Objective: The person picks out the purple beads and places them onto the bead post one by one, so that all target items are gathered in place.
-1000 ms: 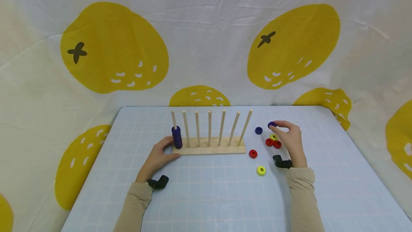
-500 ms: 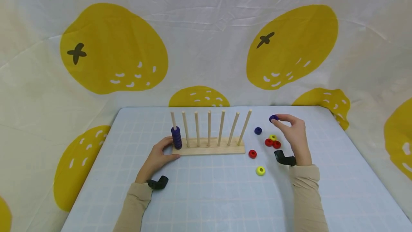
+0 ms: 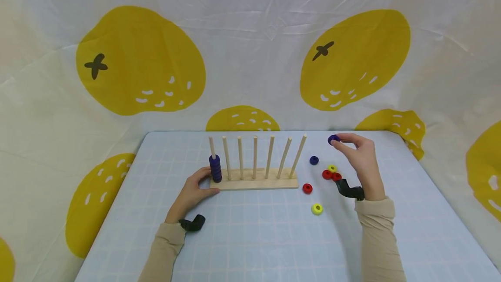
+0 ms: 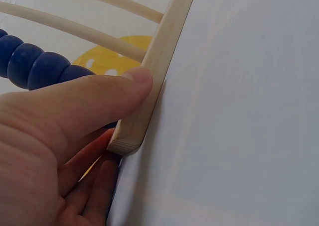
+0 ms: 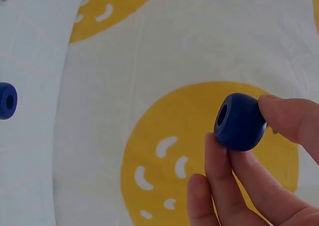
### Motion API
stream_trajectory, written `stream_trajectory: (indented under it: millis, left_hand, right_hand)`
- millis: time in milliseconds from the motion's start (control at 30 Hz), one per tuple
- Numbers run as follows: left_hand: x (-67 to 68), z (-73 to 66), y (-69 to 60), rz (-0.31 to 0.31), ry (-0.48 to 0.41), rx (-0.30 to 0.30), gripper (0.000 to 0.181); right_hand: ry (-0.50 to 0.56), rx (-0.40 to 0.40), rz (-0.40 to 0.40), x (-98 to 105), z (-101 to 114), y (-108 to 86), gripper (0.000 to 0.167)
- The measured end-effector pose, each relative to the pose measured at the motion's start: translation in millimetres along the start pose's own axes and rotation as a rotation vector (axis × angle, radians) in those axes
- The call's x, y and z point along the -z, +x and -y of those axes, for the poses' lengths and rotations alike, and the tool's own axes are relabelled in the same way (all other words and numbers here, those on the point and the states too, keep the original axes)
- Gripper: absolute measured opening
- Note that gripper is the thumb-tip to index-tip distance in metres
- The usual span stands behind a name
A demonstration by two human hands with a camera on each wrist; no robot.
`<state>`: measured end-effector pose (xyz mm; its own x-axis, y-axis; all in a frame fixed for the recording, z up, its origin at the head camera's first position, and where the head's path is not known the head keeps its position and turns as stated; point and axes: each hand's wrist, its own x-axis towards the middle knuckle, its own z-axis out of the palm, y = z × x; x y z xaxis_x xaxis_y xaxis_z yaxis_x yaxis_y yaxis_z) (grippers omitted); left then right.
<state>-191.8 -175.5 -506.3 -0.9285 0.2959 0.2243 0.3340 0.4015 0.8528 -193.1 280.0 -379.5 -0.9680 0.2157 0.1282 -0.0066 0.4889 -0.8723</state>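
A wooden peg rack (image 3: 254, 183) with a row of upright pegs stands on the table. Its leftmost peg carries a stack of blue beads (image 3: 215, 169). My left hand (image 3: 194, 187) grips the rack's left end, with the thumb on the front edge in the left wrist view and the other fingers partly hidden behind. To the right of the rack, my right hand (image 3: 359, 153) pinches a blue bead (image 5: 240, 122) between thumb and fingers, raised above the table. The bead's hole faces left in the right wrist view.
Another blue bead (image 3: 314, 160) lies right of the rack. Near it are two red beads (image 3: 326, 174) touching a yellow bead (image 3: 332, 168). A single red bead (image 3: 307, 188) and another yellow bead (image 3: 317, 209) lie closer. A fruit-print cloth (image 3: 250, 55) hangs behind the table.
My right hand has moved up and slightly right with the blue bead pinched in it. The left hand and the rack have stayed in place.
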Motion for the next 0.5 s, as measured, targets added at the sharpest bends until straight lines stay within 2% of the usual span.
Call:
stream_trajectory:
  millis: [233, 367, 500]
  left_hand:
    - [-5.7, 36.2, 6.2, -0.021, -0.008, 0.000, 0.055]
    - [-4.9, 40.5, 7.0, -0.011, -0.014, 0.008, 0.056]
    - [-5.3, 37.3, 6.1, -0.009, -0.007, 0.027, 0.057]
  right_hand:
    - [-0.003, 0.012, 0.011, 2.2, 13.7, 1.6, 0.054]
    - [0.004, 0.027, 0.011, 2.7, 21.0, 2.6, 0.053]
    - [0.012, 0.045, 0.008, 3.1, 27.9, 4.2, 0.053]
